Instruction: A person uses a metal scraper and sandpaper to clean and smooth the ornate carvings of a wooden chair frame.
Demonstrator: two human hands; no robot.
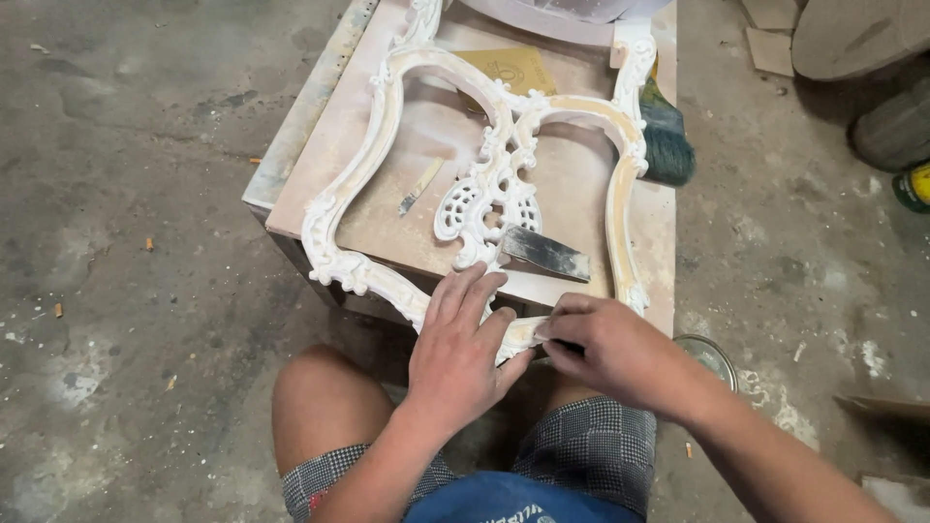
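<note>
Pressing flat, fingers spread, left hand point(457, 351) on the near rail of a white carved frame point(387, 145) lying on a low table point(659, 232). Pinching something small against that rail, right hand point(605, 351). Beyond, lying inside the frame, scraper point(544, 253), small knife point(419, 187); farther, brush point(668, 145).

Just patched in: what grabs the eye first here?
The ornate white carved frame lying flat across a low dusty workbench. Both hands meet at its near edge: the left hand pressed flat, the right hand pinching there. A putty knife lies just beyond.
</note>
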